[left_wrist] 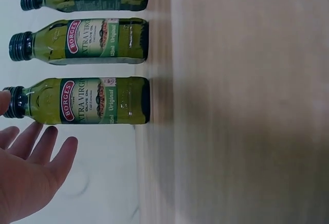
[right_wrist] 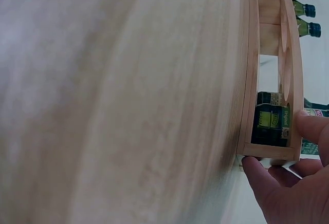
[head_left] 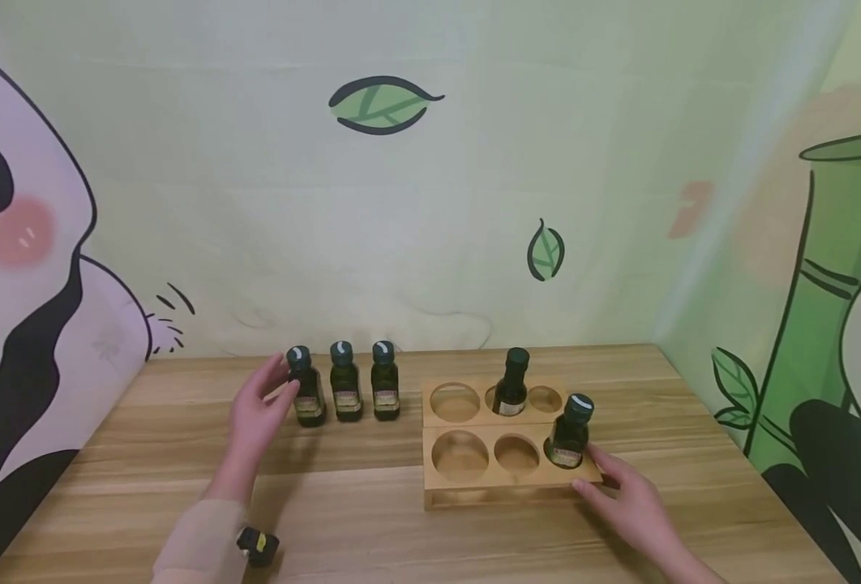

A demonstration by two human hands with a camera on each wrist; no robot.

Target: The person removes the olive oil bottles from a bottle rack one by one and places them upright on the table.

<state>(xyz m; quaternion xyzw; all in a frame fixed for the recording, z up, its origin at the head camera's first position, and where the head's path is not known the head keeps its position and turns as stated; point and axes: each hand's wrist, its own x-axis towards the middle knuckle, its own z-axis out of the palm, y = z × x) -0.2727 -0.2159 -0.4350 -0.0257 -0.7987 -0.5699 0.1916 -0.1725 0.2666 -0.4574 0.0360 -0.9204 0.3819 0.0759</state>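
At the back, a big pale green wall [head_left: 255, 203] with leaves drawn on. Below, a wooden table [head_left: 357, 519], with a wide stretch of wood between its left edge and the bottles, and more in front of the rack. Toward the right, a two-step wooden rack [head_left: 490, 427] with six round holes. At its near right corner, the right hand [head_left: 631, 503], pinching the wood between thumb and fingers. Over to the left, the left hand [head_left: 259, 410], fingers spread beside the leftmost Borges olive oil bottle [head_left: 310, 401] near its cap, not gripping (cannot tell whether touching). Next in the row, a middle olive oil bottle [head_left: 346, 397] and a right-hand olive oil bottle [head_left: 385, 393], with small gaps between, then a bigger gap before the rack's edge. In the front right hole, another olive oil bottle [head_left: 571, 434]; in the back middle hole, a long-necked dark green bottle [head_left: 512, 389].
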